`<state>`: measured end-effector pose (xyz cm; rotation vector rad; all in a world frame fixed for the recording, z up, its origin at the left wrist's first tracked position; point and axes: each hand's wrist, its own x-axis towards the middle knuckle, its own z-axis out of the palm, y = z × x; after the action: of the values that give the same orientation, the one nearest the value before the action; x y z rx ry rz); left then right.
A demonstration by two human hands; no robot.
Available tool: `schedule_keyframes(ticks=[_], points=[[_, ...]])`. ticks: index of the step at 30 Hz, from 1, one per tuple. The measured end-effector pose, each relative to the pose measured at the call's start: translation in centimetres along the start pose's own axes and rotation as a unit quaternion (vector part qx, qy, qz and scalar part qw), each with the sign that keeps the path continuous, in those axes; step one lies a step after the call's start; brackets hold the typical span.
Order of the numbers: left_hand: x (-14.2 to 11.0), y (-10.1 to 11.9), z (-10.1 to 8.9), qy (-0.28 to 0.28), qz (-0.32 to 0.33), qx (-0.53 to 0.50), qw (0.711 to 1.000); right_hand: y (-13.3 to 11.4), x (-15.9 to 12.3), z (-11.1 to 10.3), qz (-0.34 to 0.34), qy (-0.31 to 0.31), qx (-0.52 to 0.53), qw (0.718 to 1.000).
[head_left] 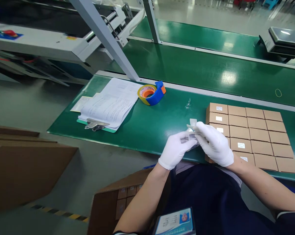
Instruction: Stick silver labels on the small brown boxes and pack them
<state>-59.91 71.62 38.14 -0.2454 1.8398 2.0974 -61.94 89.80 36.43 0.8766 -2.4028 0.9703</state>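
Both my hands wear white gloves and meet over the front edge of the green table, left of the small cardboard boxes (261, 135). My left hand (174, 148) grips a small translucent piece with a dark printed label (191, 136); its exact kind is hard to make out. Close against it, my right hand (214, 143) has its fingers pinched on a whitish strip (192, 122) that sticks up past the fingertips. The boxes stand in tight rows beside and partly behind my right hand, and several in the left column carry white labels.
A clipboard with papers (110, 104) and a blue tape dispenser (157, 94) with yellow tape lie on the table (142, 130). An open carton (98, 209) holding small boxes is below my left arm. A grey post (108, 36) rises behind; a scale (286, 40) stands far right.
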Motion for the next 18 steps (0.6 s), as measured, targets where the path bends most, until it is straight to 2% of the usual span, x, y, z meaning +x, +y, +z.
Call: schedule_keyframes(ticks=[4,6,8,10,13,16,18], points=[[0.3,0.0,0.1,-0.005,-0.010,-0.013,1.000,-0.2,-0.3,0.2,-0.017,0.003,0.023,1.000],[0.6,0.1,0.1,-0.005,-0.014,-0.019,1.000,-0.8,-0.3,-0.2,0.028,0.010,0.055,0.998],[0.8,0.2,0.1,-0.019,-0.007,-0.012,1.000,-0.9,-0.2,-1.3,0.105,0.028,0.100,0.989],[1.1,0.2,0.0,-0.028,0.003,0.011,1.000,-0.2,-0.3,-3.0,0.191,0.055,0.155,0.968],[1.7,0.0,-0.6,0.010,-0.002,0.042,0.999,2.7,-1.4,-6.7,0.295,0.106,0.197,0.929],[2.8,-0.4,-1.6,0.061,-0.014,0.044,0.997,5.8,-3.3,-10.7,0.362,0.134,0.158,0.909],[3.5,-0.4,-2.1,0.088,-0.025,0.024,0.996,7.2,-4.4,-12.6,0.393,0.134,0.118,0.902]])
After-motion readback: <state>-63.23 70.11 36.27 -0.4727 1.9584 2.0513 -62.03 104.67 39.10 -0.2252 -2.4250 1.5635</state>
